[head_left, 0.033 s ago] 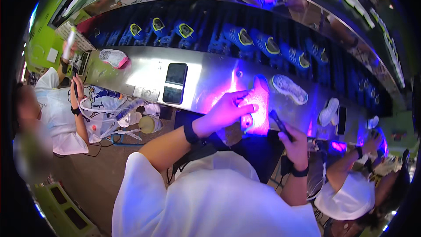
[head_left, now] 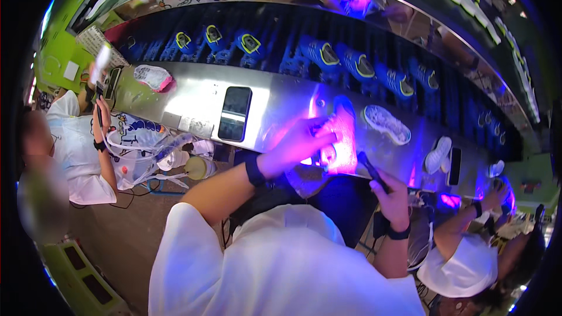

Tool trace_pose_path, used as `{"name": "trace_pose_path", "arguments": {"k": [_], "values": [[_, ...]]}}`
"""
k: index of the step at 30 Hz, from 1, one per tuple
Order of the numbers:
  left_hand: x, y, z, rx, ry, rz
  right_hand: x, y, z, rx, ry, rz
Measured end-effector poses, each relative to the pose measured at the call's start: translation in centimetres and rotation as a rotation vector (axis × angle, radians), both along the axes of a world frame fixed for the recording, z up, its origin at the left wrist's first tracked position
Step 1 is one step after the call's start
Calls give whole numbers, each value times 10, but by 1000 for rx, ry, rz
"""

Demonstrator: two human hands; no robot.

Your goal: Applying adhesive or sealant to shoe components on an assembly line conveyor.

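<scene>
- Upper body: white short-sleeved shirt (head_left: 281, 263), loose fit, plain fabric, creased across the chest.
- Left hand (head_left: 301, 140): bare; dark wristband (head_left: 254, 171), a broad strap, just behind it, well clear of the shirt's sleeve hem.
- Right hand (head_left: 391, 194): bare; matching dark band (head_left: 399, 234) at the wrist, also beyond the shirt's sleeve.

A shoe factory line: blue shoes (head_left: 321, 52) ride a conveyor (head_left: 275, 35) beside a steel workbench (head_left: 193, 96) with seated workers.
</scene>
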State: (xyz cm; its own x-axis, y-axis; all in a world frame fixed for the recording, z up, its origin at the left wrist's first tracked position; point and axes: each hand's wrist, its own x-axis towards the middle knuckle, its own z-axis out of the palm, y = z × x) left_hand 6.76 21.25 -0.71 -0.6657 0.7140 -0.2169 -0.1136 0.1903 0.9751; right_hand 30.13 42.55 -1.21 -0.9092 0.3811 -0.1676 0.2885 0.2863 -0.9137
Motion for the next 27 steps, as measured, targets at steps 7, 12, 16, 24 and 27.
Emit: {"name": "trace_pose_path", "arguments": {"k": [7, 12, 16, 24, 27], "values": [[-212, 27, -3, -783, 784, 155, 14, 17, -15, -92, -57, -222], [-311, 53, -39, -1083, 972, 158, 26, 21, -9, -203, -74, -416], [-334, 67, -63, -1193, 932, 119, 36, 21, -12, -180, -101, -458], [-241, 177, -22, -844, 1362, -259, 23, 32, -40, -203, -51, -393], [-175, 216, -30, -879, 1246, -358, 18, 26, -24, -189, -41, -406]]}}
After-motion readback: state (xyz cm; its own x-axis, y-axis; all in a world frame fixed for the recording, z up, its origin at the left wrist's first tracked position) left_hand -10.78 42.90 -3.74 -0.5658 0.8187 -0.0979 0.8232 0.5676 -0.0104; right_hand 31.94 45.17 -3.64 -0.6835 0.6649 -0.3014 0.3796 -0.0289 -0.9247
